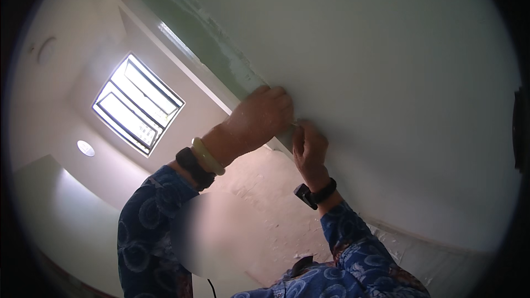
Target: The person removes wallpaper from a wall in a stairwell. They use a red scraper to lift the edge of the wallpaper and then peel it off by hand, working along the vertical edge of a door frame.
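Observation:
My left hand (263, 118), with a pale bangle (208, 156) and a black wrist strap behind it, lies against the wall edge, its fingers curled and turned away from view. Just right of it and a little lower is my right hand (309, 145), thumb and fingers pinched at a small thin thing (295, 123) between the hands; what it is cannot be told. A black strap with a dark device circles the right wrist. Along the wall (372, 91) runs a greenish strip (198, 41) with a rough whitish seam, ending under the left hand.
A window (138, 105) with dark frames stands open in the far wall at left, beside a round bright opening (86, 148). Below my arms the pinkish floor (265, 198) bears flakes and scraps. A dark object (519, 130) shows at the right rim.

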`<state>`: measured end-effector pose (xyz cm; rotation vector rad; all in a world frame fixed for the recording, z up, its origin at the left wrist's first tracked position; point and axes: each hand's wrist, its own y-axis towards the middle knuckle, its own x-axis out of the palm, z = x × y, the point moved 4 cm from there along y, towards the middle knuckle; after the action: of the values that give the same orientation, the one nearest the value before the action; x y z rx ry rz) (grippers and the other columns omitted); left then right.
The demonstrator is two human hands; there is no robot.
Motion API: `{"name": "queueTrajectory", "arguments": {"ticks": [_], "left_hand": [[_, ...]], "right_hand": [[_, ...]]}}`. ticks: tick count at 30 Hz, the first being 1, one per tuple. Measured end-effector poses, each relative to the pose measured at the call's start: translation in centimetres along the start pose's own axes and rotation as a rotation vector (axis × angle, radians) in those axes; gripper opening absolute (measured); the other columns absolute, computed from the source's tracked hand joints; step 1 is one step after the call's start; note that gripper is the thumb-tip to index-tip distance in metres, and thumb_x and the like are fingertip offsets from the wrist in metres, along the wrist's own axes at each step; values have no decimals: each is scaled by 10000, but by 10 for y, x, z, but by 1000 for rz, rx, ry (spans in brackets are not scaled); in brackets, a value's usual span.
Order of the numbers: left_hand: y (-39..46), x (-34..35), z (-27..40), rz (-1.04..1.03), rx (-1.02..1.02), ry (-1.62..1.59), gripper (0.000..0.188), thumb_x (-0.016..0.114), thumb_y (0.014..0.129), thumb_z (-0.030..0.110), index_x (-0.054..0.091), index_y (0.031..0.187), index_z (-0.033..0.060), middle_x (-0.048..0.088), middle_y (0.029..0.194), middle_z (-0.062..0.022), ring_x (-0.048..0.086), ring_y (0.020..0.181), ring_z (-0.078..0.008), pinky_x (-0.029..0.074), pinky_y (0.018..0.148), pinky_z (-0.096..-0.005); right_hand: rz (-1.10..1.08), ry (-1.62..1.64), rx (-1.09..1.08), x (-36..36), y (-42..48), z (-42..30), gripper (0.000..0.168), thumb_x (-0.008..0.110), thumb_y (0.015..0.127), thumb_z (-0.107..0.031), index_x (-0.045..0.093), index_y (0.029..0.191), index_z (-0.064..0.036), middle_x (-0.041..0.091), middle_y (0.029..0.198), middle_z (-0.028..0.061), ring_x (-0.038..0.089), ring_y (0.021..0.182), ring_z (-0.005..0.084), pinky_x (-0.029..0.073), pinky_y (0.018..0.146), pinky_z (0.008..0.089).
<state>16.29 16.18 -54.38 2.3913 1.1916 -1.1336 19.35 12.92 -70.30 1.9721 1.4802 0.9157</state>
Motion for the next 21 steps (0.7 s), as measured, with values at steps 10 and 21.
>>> {"name": "queueTrajectory", "arguments": {"ticks": [10, 21], "left_hand": [[4, 2, -11, -74, 44, 104, 161, 645, 716, 98, 630, 858, 25, 552, 900, -72, 528, 917, -231, 469, 824, -339], [-14, 12, -7, 135, 88, -16, 240, 663, 690, 104, 622, 902, -1, 547, 926, -88, 547, 919, -243, 520, 796, -344]], "right_hand": [[-13, 10, -46, -1, 18, -18, 105, 604, 851, -54, 577, 944, -13, 593, 702, 139, 594, 583, 328, 484, 544, 399], [-130, -236, -11, 13, 25, -28, 129, 635, 833, -117, 514, 837, -73, 576, 639, 107, 600, 548, 307, 489, 494, 392]]}}
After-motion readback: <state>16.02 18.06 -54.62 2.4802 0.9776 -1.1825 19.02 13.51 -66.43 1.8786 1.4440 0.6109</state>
